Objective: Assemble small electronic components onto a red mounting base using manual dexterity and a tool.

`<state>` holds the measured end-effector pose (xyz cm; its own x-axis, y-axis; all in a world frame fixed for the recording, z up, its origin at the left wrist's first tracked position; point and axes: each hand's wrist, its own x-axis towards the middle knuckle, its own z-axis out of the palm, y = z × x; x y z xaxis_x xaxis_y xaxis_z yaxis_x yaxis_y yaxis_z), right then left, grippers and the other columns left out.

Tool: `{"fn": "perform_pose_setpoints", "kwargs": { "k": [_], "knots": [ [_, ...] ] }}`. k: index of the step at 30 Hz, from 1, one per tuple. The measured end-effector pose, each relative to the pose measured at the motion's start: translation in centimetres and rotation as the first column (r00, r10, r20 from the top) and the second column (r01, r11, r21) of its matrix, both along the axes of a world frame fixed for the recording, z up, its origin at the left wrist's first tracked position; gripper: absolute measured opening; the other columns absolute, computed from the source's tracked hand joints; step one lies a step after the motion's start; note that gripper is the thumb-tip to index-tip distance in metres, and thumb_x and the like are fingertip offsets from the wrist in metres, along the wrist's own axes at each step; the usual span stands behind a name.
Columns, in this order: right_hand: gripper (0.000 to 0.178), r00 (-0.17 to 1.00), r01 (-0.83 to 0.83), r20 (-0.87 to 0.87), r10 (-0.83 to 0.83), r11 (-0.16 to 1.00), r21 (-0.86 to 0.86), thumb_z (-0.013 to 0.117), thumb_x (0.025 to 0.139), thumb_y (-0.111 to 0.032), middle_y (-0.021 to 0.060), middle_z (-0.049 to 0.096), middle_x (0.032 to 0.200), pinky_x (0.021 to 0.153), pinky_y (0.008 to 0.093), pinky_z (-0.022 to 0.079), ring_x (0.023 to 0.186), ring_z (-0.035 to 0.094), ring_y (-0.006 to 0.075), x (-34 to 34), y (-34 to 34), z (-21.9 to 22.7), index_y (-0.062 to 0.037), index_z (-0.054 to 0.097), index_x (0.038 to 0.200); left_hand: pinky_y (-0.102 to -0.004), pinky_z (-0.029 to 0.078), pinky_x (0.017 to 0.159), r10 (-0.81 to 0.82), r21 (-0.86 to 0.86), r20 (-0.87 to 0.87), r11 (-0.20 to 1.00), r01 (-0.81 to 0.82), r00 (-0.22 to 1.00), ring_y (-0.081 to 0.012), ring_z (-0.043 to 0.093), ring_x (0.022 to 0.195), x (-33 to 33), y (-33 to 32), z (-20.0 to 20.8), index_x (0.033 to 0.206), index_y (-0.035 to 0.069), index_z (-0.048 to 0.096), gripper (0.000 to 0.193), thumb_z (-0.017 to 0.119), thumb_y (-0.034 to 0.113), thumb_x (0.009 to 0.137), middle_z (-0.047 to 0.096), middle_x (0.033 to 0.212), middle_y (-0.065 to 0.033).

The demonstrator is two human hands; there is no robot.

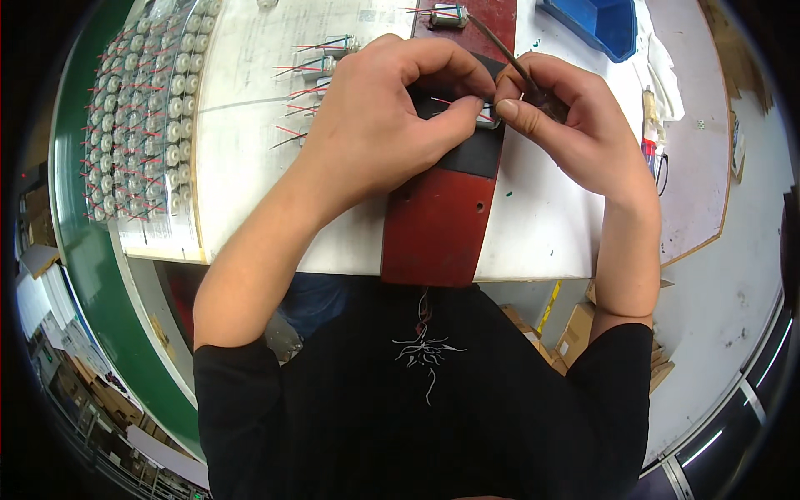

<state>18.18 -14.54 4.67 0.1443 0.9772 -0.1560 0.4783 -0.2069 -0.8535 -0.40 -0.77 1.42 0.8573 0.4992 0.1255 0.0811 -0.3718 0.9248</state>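
Over a dark pad point(457, 160) on a red board point(437, 225), my two hands meet at a small motor point(487, 118) with thin wires. My left hand point(367, 125) pinches at it with thumb and forefinger; my fingers cover part of the motor. My right hand point(583, 125) is closed around a thin brownish rod-like tool point(498, 43), which slants up and left past the fingers. The tips of my right thumb and forefinger are at the motor's right end. Another small motor point(448, 15) with wires lies at the far end of the red board.
Several wired motors point(340, 46) lie left of the board, partly behind my left hand. Rows of similar motors point(137, 108) fill the table's left side. At the far right are a blue bin point(592, 25), a white cloth point(664, 79) and a red-and-clear tube point(648, 125).
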Motion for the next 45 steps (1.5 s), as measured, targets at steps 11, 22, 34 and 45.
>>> {"fn": "perform_pose_setpoints", "kwargs": {
  "k": [11,22,34,45],
  "knots": [
    [0.02,0.983,0.068,-0.171,-0.073,0.997,-0.031,0.074,0.097,-0.018,-0.0055,0.059,0.085,0.056,0.0178,0.039,0.069,0.05,0.0024,-0.4,-0.4,-0.2,-0.0034,0.067,0.108,-0.0256,0.05,0.078,-0.031,-0.009,0.014,0.999,0.031,0.999,-0.0105,0.064,0.086,0.1,-0.1,0.1,0.102,0.003,0.073,0.016,0.075,0.009,0.087,0.07,0.093,-0.0021],
    [0.02,0.986,0.057,-0.158,-0.054,0.998,0.017,0.073,0.097,-0.014,-0.0041,0.057,0.09,0.064,0.0187,0.041,0.077,0.051,0.0036,-0.8,-0.5,-0.2,-0.0019,0.065,0.11,-0.0264,0.049,0.078,-0.035,0.052,0.029,0.998,0.034,0.999,-0.0118,0.059,0.083,-0.1,-0.2,0.3,0.102,0.005,0.073,0.017,0.074,0.01,0.085,0.068,0.092,-0.003],
    [0.011,0.995,0.1,-0.004,-0.101,0.984,0.147,0.069,0.095,-0.003,0.0057,0.059,0.093,0.076,0.0285,0.048,0.083,0.056,0.015,-1.7,-0.1,-0.9,0.0022,0.062,0.101,-0.0277,0.052,0.083,-0.042,0.015,0.023,0.999,0.042,0.999,-0.0135,0.065,0.091,-0.2,-0.2,0.4,0.103,0.003,0.072,0.018,0.073,0.008,0.087,0.068,0.095,-0.0048],
    [0.021,0.993,0.072,-0.098,-0.059,0.988,0.138,0.067,0.1,-0.007,-0.0033,0.057,0.097,0.067,0.018,0.043,0.08,0.051,0.0046,-1.5,-0.7,-1.7,-0.001,0.06,0.119,-0.0281,0.053,0.084,-0.03,0.042,0.003,0.999,0.03,1.0,-0.0145,0.067,0.092,-0.2,-0.2,0.3,0.105,0.003,0.072,0.019,0.074,0.008,0.088,0.068,0.098,-0.0061]
  ]
}}
